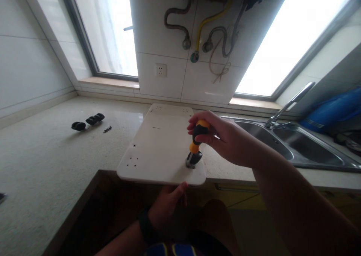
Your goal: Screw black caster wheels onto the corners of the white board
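My right hand (216, 135) is wrapped round the yellow and black handle of a screwdriver (200, 130). The shaft points down to the mounting plate of a black caster wheel (196, 157), which sits at the near right corner of a white board (160, 147) with rounded corners. Where the tip meets the plate is too small to make out. My left hand (167, 203) holds the board's near edge, its thumb against the rim and its other fingers partly hidden below. Groups of small holes show at the board's near left and far corners.
Several black caster wheels (94, 119) and a small pile of screws (107, 129) lie on the speckled countertop (70, 158) to the left. A steel double sink (304, 145) with a tap (290, 101) is at the right. Hoses and a socket (161, 70) are on the tiled wall.
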`<state>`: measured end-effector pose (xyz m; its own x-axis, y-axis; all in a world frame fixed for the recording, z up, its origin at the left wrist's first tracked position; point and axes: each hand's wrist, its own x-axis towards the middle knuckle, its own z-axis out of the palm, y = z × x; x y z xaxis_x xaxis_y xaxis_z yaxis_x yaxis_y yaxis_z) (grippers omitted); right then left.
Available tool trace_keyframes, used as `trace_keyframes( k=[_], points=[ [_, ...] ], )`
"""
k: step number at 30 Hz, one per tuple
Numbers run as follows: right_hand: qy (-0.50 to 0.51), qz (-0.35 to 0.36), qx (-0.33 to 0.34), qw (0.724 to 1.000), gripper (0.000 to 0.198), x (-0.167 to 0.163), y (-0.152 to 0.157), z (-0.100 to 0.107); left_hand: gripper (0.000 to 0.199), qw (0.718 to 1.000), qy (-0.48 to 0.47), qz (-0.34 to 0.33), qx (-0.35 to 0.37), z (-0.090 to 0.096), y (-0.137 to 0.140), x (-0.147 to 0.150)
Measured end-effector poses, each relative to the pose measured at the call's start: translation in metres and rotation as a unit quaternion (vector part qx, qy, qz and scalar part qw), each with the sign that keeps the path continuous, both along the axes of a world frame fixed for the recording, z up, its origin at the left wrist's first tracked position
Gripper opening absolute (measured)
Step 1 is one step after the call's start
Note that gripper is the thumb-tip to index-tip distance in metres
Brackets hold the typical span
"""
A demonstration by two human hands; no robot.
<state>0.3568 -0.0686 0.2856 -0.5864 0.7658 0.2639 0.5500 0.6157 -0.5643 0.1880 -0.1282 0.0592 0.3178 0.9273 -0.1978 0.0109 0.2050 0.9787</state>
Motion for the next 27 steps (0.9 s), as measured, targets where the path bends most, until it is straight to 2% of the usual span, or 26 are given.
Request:
trace_keyframes(
  k=[4,8,10,12,14,18,20,23,27],
  points=[
    [-0.058,-0.076,0.092,0.991,0.033,-0.009,0.001,-0.003,0.067,1.000,-0.007,0.007,-0.011,0.001,-0.001,0.002],
    [-0.087,-0.158,0.202,0.963,0.040,-0.020,-0.003,-0.009,0.068,1.000,-0.009,0.010,-0.015,0.004,-0.003,0.002],
    [-0.102,-0.172,0.229,0.953,0.042,-0.022,-0.005,-0.011,0.068,1.000,-0.008,0.010,-0.012,0.005,-0.004,0.001],
    [-0.110,-0.166,0.223,0.954,0.041,-0.022,-0.006,-0.010,0.067,1.000,-0.012,0.012,-0.010,0.005,-0.003,0.001],
    [-0.110,-0.140,0.188,0.966,0.046,-0.017,-0.006,-0.007,0.064,1.000,-0.020,0.012,-0.010,0.002,-0.002,0.001],
    [-0.078,-0.001,0.082,0.994,0.063,-0.002,-0.003,0.000,0.061,1.000,-0.026,0.008,-0.006,-0.005,0.000,-0.001],
    [-0.068,0.031,0.056,0.996,0.058,0.002,-0.002,0.003,0.061,1.000,-0.025,0.006,0.001,-0.006,0.000,-0.001],
    [-0.078,0.008,0.071,0.994,0.038,0.001,-0.002,0.008,0.062,1.000,-0.027,0.013,0.000,-0.007,0.000,0.000],
    [-0.124,-0.027,0.144,0.981,0.028,-0.006,-0.003,0.014,0.064,0.999,-0.031,0.013,-0.010,-0.007,0.000,0.001]
  ],
)
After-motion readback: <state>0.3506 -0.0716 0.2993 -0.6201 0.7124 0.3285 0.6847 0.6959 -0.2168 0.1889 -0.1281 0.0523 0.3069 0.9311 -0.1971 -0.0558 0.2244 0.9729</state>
